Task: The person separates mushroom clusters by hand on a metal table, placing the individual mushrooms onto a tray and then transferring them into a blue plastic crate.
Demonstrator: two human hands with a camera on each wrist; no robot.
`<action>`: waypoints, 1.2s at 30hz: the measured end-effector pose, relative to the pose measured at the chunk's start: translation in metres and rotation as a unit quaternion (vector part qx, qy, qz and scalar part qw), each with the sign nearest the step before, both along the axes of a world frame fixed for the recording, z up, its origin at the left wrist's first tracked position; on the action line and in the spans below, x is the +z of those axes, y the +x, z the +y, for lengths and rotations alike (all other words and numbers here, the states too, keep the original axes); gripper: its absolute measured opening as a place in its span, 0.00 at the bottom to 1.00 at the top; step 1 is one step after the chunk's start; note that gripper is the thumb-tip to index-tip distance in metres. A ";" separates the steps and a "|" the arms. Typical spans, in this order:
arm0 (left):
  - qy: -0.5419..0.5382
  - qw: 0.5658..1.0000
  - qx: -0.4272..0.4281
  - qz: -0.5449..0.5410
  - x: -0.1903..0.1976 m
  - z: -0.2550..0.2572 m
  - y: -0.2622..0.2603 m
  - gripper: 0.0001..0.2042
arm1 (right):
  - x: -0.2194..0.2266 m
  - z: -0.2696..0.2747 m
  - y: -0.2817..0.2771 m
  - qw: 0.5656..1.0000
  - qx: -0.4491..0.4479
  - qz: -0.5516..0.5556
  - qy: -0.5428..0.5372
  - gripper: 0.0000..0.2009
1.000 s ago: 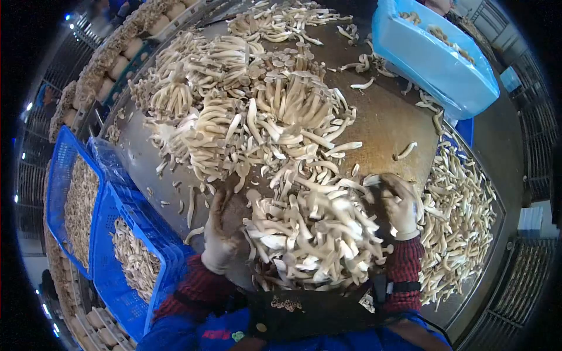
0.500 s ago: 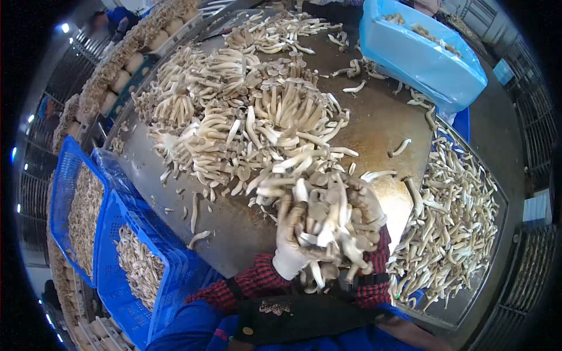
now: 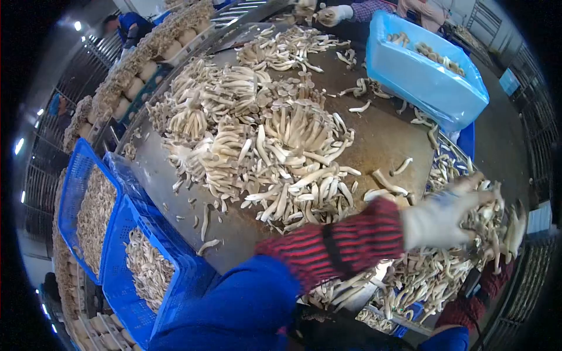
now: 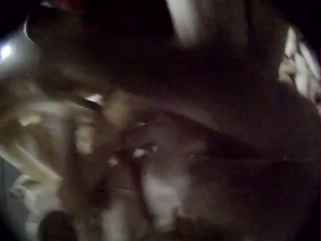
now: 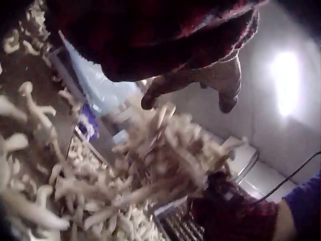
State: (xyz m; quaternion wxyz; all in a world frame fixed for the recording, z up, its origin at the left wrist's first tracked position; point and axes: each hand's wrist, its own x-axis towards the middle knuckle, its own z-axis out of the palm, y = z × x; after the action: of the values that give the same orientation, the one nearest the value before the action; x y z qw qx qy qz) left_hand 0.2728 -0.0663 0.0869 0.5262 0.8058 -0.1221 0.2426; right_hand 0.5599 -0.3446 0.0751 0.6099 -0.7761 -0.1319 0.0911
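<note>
A loose armful of long pale mushrooms [image 3: 483, 219] is between my two hands, above the heap on the right. My left hand [image 3: 442, 219], in a whitish glove, reaches across with fingers stretched out and thumb apart against the near side of the bunch. On its far side, mostly hidden by stems, is my right hand [image 3: 515, 231], fingers pointing upward. The right wrist view shows the left hand [image 5: 200, 83] over the blurred mushrooms [image 5: 170, 145]. Dark and smeared, the left wrist view shows little. Under the hands spreads the heap of loose mushrooms [image 3: 421, 281].
Clustered mushrooms [image 3: 234, 134] cover the middle of the metal table [image 3: 392, 140]. Two blue crates [image 3: 134, 292] of mushrooms stand at left. A blue-lined bin [image 3: 427, 88] is at back right. Another person's gloved hand [image 3: 335, 16] works at the far edge.
Both hands have gathered mushrooms from the near table edge, lifted them toward my body, then swung them right over the heap. The near pile has shrunk; a far worker's hand has appeared.
</note>
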 end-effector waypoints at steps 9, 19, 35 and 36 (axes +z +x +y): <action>0.224 0.705 0.537 0.405 -0.098 0.234 -0.169 0.32 | -0.129 0.216 -0.125 0.844 0.307 -0.389 -0.207 0.19; 0.077 0.691 0.454 0.557 -0.113 0.278 -0.150 0.41 | -0.174 0.423 -0.243 0.801 0.361 -0.398 -0.266 0.23; -0.102 0.866 0.392 0.294 -0.108 0.139 -0.316 0.26 | -0.173 0.202 -0.158 0.897 0.304 -0.267 -0.180 0.15; -0.101 0.867 0.388 0.295 -0.121 0.141 -0.311 0.26 | -0.185 0.195 -0.159 0.873 0.297 -0.322 -0.214 0.14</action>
State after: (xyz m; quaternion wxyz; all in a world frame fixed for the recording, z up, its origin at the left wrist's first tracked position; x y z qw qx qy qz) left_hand -0.0381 0.0749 -0.0340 0.4794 0.7646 0.3868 0.1895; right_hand 0.4013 -0.1495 -0.1096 0.2967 -0.7981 -0.5229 0.0387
